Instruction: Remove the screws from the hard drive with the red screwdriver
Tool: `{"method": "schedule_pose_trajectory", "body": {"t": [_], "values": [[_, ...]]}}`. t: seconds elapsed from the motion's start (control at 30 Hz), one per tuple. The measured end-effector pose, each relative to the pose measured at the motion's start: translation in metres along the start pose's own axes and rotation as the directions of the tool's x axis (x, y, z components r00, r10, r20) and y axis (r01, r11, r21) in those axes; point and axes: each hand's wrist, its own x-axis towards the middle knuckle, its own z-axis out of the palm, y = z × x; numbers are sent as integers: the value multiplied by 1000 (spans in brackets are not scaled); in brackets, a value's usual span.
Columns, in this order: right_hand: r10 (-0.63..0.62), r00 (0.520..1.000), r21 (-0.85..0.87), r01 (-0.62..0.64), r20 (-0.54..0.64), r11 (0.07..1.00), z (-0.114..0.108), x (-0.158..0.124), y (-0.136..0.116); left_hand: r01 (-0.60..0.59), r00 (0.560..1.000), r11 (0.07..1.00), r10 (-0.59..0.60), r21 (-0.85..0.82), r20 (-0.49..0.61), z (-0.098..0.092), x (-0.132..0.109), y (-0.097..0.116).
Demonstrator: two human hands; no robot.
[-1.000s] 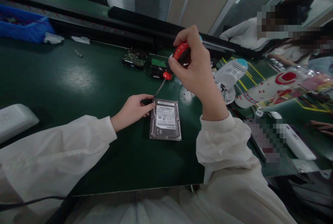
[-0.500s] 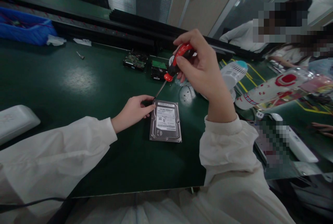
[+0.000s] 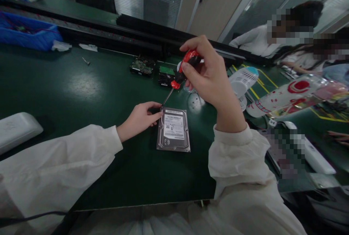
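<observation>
Left hand (image 3: pixel 141 119) pinching the hard drive (image 3: pixel 173 129) at its far left corner, thumb on top, right hand (image 3: pixel 209 76) curled around a screwdriver (image 3: pixel 179 76), tip at that corner, drive label-up on green table (image 3: pixel 131 176), two circuit-board units (image 3: pixel 143 65) beyond the drive

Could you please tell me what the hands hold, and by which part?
The right hand holds the screwdriver by its red-and-black handle. The left hand touches the hard drive at its far-left corner, apparently steadying it.
</observation>
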Motion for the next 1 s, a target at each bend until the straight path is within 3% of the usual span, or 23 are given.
{"method": "schedule_pose_trajectory", "body": {"t": [0.5, 0.87, 1.0], "values": [[-17, 1000, -65, 17, 4, 998, 1, 0, 0, -16, 1000, 1000, 16, -2, 10, 0, -1, 0], [-93, 995, -342, 77, -32, 937, -1, 2, -7, 22, 1000, 1000, -22, 10, 10, 0, 0, 0], [-74, 997, -336, 71, 2, 939, -4, 0, -8, 25, 1000, 1000, -25, 11, 13, 0, 0, -1]]}}
